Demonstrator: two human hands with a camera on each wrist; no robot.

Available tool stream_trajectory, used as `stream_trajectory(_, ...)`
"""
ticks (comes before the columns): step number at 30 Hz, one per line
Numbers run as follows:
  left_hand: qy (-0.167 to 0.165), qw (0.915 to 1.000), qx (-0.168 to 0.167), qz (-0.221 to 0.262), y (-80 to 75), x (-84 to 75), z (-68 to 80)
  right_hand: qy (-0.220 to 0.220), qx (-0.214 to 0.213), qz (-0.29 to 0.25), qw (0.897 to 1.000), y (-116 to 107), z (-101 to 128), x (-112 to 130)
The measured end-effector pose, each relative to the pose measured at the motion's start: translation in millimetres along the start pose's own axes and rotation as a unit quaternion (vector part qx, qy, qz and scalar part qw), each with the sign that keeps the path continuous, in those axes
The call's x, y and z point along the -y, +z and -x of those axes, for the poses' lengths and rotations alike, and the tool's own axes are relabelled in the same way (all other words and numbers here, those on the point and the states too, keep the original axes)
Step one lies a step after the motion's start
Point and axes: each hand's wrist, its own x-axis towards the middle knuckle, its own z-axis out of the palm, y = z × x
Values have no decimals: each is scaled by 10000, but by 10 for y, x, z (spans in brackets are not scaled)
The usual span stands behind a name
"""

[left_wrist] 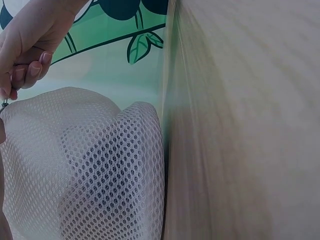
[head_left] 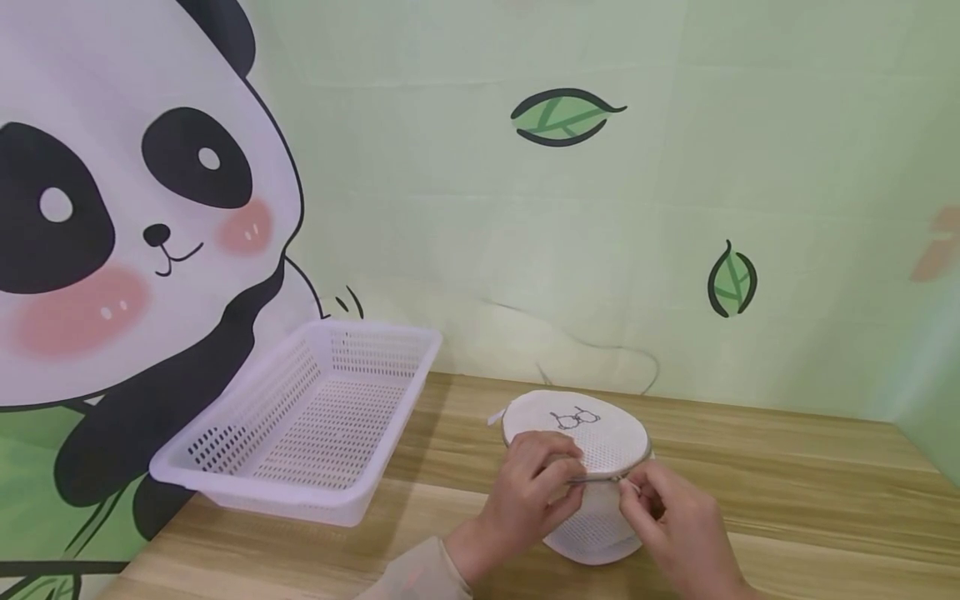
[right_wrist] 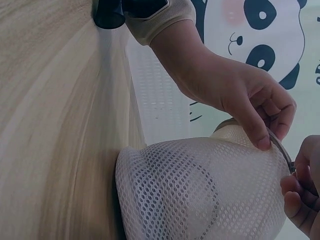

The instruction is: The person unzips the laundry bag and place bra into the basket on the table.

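Observation:
A white mesh laundry bag stands upright on the wooden table, its round top facing up and printed with a small dark line drawing. A grey zipper runs round the rim of the top. My left hand pinches the rim at the near left side, thumb below and fingers curled over the edge. At the near right side, my right hand pinches the zipper pull between thumb and forefinger. In the right wrist view, the bag's soft side wall bulges below both hands.
A white plastic basket with slotted walls stands left of the bag, with nothing in it. Behind the table hangs a green backdrop printed with a panda and leaves.

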Motion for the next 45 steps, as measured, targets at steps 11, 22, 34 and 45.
stream_trajectory(11,26,10000,-24,-29,-10,14,-5,55,61,66,9999,-18,-10,-2)
stream_trajectory(22,-14,10000,-35,8,-14,32,-5,107,28,80,9999,-22,-10,-12)
stream_trajectory(34,22,9998,-52,167,-23,73,3,208,18,107,9997,-28,-16,-13)
stream_trajectory(45,78,9997,-164,191,-18,113,6,298,55,133,9995,-39,-20,-4)
